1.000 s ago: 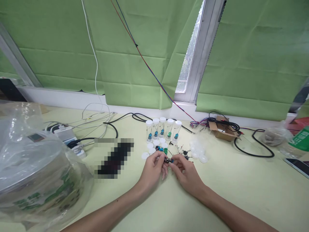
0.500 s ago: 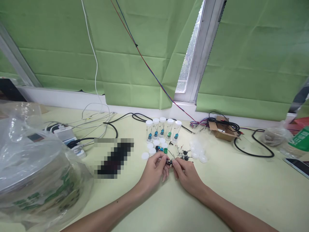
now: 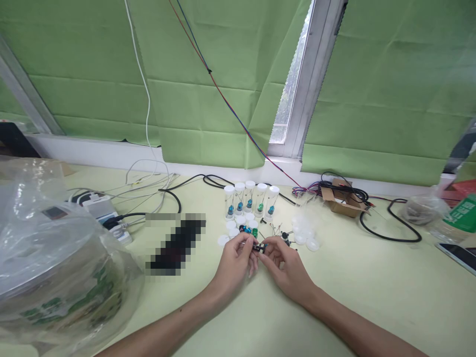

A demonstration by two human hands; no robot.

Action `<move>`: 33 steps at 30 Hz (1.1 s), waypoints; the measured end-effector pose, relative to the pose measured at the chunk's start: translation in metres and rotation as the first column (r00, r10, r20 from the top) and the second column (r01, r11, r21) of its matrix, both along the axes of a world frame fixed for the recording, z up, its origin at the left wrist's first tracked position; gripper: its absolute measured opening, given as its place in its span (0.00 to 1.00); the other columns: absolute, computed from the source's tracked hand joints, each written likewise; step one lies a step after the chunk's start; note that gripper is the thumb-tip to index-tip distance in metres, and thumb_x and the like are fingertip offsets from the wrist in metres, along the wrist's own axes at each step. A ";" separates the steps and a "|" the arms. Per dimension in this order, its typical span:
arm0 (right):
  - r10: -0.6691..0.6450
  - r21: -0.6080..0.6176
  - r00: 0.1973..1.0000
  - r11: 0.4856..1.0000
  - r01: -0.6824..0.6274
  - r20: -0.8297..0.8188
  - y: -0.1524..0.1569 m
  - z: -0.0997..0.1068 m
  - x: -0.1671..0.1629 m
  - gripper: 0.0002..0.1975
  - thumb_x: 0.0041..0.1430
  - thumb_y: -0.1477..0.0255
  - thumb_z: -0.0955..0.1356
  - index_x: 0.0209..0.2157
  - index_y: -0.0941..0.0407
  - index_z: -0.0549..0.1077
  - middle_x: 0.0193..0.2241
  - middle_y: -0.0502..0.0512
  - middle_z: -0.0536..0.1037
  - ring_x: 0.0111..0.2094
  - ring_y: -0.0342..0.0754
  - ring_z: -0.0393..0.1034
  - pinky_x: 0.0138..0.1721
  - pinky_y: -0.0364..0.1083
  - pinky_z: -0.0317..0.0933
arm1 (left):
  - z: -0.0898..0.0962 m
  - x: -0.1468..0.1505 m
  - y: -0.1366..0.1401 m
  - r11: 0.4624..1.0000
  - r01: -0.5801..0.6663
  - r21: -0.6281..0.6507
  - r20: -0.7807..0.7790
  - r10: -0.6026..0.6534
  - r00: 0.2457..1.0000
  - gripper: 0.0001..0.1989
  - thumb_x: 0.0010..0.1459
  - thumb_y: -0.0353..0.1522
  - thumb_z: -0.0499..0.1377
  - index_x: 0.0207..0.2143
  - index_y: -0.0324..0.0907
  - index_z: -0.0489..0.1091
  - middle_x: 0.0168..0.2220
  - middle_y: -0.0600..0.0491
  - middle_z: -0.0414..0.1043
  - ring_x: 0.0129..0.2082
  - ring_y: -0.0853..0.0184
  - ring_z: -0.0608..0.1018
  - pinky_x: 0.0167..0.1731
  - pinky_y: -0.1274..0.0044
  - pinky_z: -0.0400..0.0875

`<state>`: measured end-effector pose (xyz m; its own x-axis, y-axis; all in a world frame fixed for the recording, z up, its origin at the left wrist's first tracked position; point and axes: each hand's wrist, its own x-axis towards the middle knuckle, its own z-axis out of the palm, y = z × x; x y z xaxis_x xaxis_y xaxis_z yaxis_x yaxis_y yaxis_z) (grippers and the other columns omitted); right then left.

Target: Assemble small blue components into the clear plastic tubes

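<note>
Black small part (image 3: 260, 247) pinched between both hands | left hand (image 3: 238, 258) and right hand (image 3: 285, 262) each closed on it with fingertips, just above the table (image 3: 372, 287) | probably a capacitor, too small to tell | capped clear vials (image 3: 250, 199) stood beyond the grip, white caps (image 3: 305, 233) to its right.

A tiny black electronic part with thin metal legs (image 3: 260, 247) is lifted a little above the pale yellow-green table, lying sideways, pinched between fingertips from both sides.
</note>
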<state>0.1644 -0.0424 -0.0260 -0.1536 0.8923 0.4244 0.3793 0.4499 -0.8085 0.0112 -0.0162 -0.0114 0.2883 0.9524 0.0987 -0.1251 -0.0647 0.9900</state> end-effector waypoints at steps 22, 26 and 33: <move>-0.077 0.027 0.987 0.997 0.074 0.144 0.005 -0.004 0.000 0.25 0.70 0.62 0.55 0.19 0.54 0.59 0.13 0.46 0.62 0.17 0.42 0.57 0.24 0.42 0.53 | -0.001 0.002 -0.002 0.995 0.090 -0.035 0.019 -0.090 0.996 0.18 0.59 0.47 0.57 0.31 0.40 0.66 0.18 0.58 0.66 0.13 0.74 0.66 0.15 0.81 0.59; -0.090 0.014 0.990 0.996 0.089 0.110 0.004 -0.002 0.000 0.23 0.70 0.62 0.55 0.21 0.54 0.61 0.15 0.46 0.64 0.18 0.42 0.58 0.25 0.43 0.54 | 0.000 0.001 -0.001 0.997 0.078 -0.012 -0.011 -0.078 0.997 0.18 0.60 0.47 0.55 0.31 0.41 0.66 0.17 0.58 0.65 0.13 0.74 0.66 0.15 0.82 0.59; -0.043 -0.004 0.998 0.999 0.043 0.038 0.000 0.001 -0.001 0.11 0.64 0.65 0.65 0.43 0.56 0.67 0.25 0.48 0.71 0.21 0.42 0.62 0.23 0.41 0.55 | 0.003 -0.001 0.003 1.000 0.008 -0.004 -0.011 -0.008 1.000 0.16 0.60 0.44 0.55 0.30 0.41 0.65 0.14 0.59 0.64 0.13 0.74 0.65 0.14 0.82 0.59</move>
<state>0.1636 -0.0425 -0.0246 -0.1314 0.9003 0.4149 0.4289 0.4290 -0.7950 0.0107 -0.0137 -0.0080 0.2973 0.9504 0.0914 -0.1143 -0.0596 0.9917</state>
